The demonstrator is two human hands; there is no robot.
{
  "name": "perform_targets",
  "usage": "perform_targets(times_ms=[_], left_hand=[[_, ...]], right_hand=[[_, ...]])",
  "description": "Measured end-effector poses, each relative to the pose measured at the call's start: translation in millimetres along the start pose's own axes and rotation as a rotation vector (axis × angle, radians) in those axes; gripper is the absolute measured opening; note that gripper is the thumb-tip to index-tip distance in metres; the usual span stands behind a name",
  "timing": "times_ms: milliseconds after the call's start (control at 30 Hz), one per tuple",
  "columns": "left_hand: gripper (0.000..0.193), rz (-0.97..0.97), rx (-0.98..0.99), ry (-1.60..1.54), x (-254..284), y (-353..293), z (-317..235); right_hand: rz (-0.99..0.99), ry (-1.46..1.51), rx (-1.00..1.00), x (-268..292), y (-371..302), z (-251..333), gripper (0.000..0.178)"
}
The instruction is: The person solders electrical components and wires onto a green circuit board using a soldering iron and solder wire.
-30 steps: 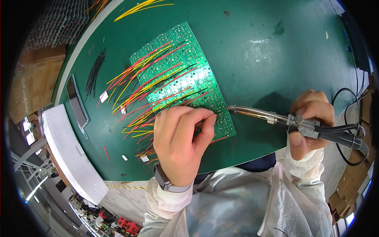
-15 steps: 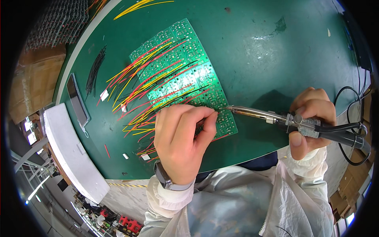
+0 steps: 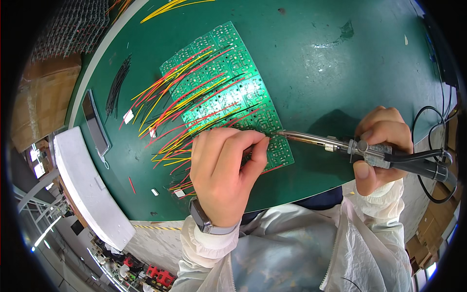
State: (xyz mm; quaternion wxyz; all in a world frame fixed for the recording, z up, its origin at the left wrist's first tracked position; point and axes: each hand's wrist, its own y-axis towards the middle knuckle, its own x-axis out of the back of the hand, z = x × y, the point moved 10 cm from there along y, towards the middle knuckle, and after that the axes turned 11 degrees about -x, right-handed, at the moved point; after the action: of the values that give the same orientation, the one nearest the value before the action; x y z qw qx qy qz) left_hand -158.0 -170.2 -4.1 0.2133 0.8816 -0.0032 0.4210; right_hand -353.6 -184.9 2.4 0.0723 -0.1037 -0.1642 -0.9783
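A panel of green circuit boards (image 3: 248,63) lies on the bench with red, yellow and black wires (image 3: 187,100) fanning off it to the left. My left hand (image 3: 221,170) rests over the panel's near part, thumb and forefinger pinched together; whatever is between them is too small to make out. In my right hand (image 3: 384,146) is a soldering iron (image 3: 331,143), gripped by its handle and pointing left. Its tip meets the panel just beside my left fingertips. Part of the wires and boards is hidden under my left hand.
On the green bench (image 3: 316,87) are a bundle of black wires (image 3: 118,87), a phone (image 3: 96,124), yellow wires (image 3: 170,9) and a loose red wire (image 3: 132,185). A white foam block (image 3: 92,190) borders the left edge. Black cables (image 3: 423,117) loop at the right.
The soldering iron and my right hand have shifted very slightly left. My left hand keeps its pinch at almost the same spot.
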Motion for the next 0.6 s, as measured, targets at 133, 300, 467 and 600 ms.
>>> perform_targets(times_ms=[133,300,467,600], left_hand=[[0.023,0.009,-0.005,0.013,-0.5,1.1,-0.9],[0.023,0.018,0.003,0.010,-1.0,0.5,-0.3],[0.024,0.015,0.000,0.008,-1.3,0.4,-1.1],[0.024,0.017,-0.015,0.016,-1.1,0.5,-2.2]], right_hand=[[0.003,0.003,-0.005,-0.1,0.5,-0.6,0.035],[-0.008,0.033,0.044,1.8,-0.7,1.6,0.034],[-0.008,0.010,0.024,1.4,0.2,1.8,0.034],[-0.005,0.002,0.035,0.0,0.0,1.9,0.034]])
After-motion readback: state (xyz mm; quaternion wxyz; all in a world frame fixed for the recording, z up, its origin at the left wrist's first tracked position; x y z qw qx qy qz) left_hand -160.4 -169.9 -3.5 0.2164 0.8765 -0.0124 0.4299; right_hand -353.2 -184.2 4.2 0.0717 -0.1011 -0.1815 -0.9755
